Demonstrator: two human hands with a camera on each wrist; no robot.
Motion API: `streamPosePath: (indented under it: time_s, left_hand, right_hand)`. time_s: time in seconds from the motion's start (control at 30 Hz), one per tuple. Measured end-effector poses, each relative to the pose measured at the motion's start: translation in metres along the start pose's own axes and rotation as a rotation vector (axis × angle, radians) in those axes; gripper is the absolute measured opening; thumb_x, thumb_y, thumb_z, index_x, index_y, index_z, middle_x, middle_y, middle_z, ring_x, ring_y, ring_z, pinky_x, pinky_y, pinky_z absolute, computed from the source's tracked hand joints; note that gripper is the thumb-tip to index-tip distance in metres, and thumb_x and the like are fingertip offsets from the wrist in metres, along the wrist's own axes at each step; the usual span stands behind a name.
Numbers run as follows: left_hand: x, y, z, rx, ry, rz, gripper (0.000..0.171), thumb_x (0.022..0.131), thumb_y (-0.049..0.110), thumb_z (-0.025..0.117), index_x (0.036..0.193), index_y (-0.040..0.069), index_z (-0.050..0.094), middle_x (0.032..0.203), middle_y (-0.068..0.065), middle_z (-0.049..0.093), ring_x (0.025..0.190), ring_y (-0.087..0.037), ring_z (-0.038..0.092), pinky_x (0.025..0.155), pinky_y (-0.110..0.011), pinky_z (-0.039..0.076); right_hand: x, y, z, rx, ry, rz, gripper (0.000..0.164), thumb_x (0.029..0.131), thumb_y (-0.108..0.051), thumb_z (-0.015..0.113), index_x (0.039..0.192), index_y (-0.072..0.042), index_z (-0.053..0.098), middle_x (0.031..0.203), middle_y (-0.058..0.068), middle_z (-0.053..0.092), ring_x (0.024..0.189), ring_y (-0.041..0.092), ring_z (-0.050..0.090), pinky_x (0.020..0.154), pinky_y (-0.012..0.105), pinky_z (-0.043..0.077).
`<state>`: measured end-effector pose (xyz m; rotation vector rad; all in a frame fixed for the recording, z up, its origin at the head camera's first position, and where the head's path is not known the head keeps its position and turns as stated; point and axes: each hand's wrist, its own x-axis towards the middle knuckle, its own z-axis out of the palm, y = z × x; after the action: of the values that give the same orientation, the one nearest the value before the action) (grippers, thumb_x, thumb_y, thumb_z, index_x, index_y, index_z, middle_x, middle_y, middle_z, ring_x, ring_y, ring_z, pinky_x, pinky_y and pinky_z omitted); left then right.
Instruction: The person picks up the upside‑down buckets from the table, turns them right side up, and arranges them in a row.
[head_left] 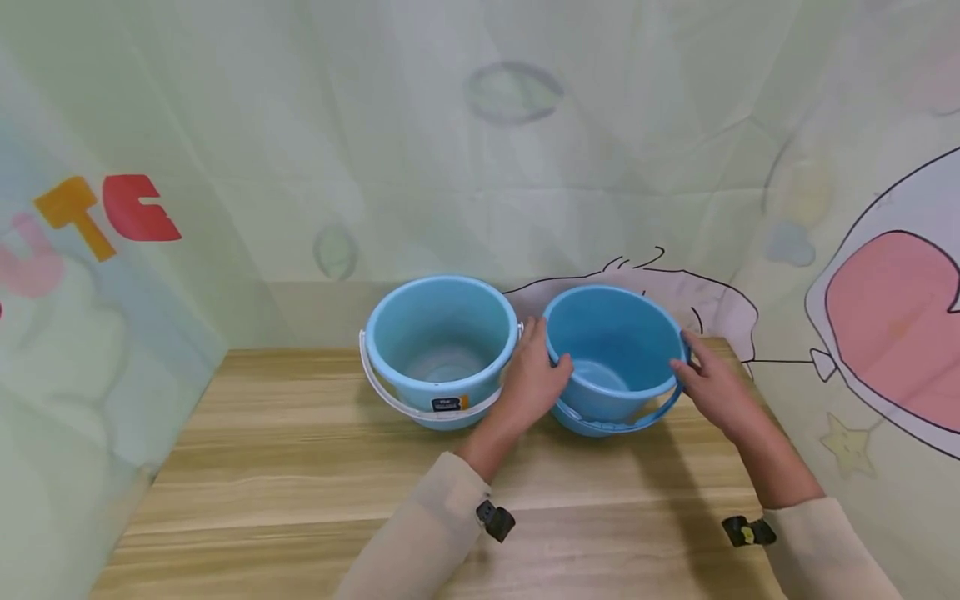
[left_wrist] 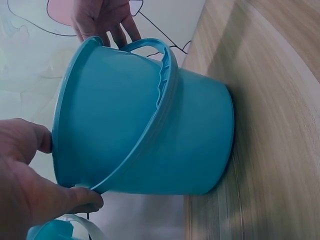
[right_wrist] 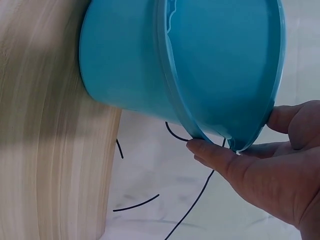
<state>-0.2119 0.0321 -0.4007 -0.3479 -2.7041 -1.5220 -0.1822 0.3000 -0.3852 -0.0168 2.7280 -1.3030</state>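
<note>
Two plastic buckets stand side by side at the back of the wooden table. The right one, a darker blue bucket, is between both hands. My left hand pinches its left rim, thumb over the edge. At the opposite side, the right hand grips the rim near the handle joint, as the right wrist view also shows. The bucket's blue handle hangs down across its front. To the left, a lighter blue bucket with a white handle and a dark label sits close by the left hand.
The wooden table ends against a pale green printed curtain just behind the buckets. More printed fabric runs along the right side. Small black devices are worn at both sleeve cuffs.
</note>
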Motion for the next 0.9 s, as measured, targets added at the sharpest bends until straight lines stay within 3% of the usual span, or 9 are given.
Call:
streamPosePath:
  time_s: [0.23,0.53,0.63,0.73,0.9]
  left_hand:
    - [-0.001,0.008,0.006,0.101,0.051,0.029,0.067,0.104,0.020,0.057,0.159,-0.007,0.029,0.167,-0.029,0.022,0.157,-0.040,0.023,0.124,-0.050,0.032]
    - [-0.004,0.015,0.013,0.266,0.112,0.113,0.063,0.106,0.017,0.057,0.157,-0.010,0.030,0.165,-0.030,0.026,0.153,-0.040,0.032,0.119,-0.046,0.040]
    - [-0.005,0.015,0.010,0.260,0.111,0.128,0.063,0.107,0.021,0.055,0.158,-0.008,0.030,0.166,-0.028,0.025,0.154,-0.040,0.031,0.120,-0.047,0.038]
    - [-0.007,0.017,0.004,0.228,0.098,0.123,0.066,0.108,0.027,0.053,0.160,-0.003,0.027,0.168,-0.023,0.024,0.155,-0.037,0.030,0.121,-0.048,0.037]
    - [-0.013,0.016,-0.013,0.195,0.146,0.260,0.065,0.106,0.025,0.056,0.158,-0.004,0.032,0.164,-0.023,0.033,0.151,-0.035,0.037,0.119,-0.047,0.039]
  right_hand:
    - [0.004,0.002,-0.001,0.023,0.002,-0.002,0.066,0.114,-0.025,0.036,0.165,-0.001,0.001,0.166,0.037,0.011,0.142,0.064,0.029,0.105,0.068,0.042]
    - [0.003,0.003,0.000,-0.081,0.068,-0.037,0.064,0.113,-0.027,0.037,0.165,-0.003,0.008,0.165,0.036,0.016,0.142,0.063,0.032,0.105,0.074,0.039]
    - [0.002,0.003,0.000,-0.102,0.114,-0.095,0.062,0.113,-0.023,0.039,0.164,0.000,0.014,0.167,0.033,0.011,0.146,0.062,0.025,0.107,0.076,0.034]
    - [-0.002,0.001,0.002,-0.148,0.217,-0.184,0.057,0.111,-0.020,0.044,0.161,0.001,0.025,0.170,0.028,0.012,0.151,0.058,0.019,0.109,0.080,0.027]
    - [-0.009,-0.010,0.001,-0.277,0.353,-0.327,0.054,0.108,-0.020,0.053,0.158,-0.005,0.038,0.169,0.020,0.024,0.152,0.053,0.025,0.106,0.082,0.029]
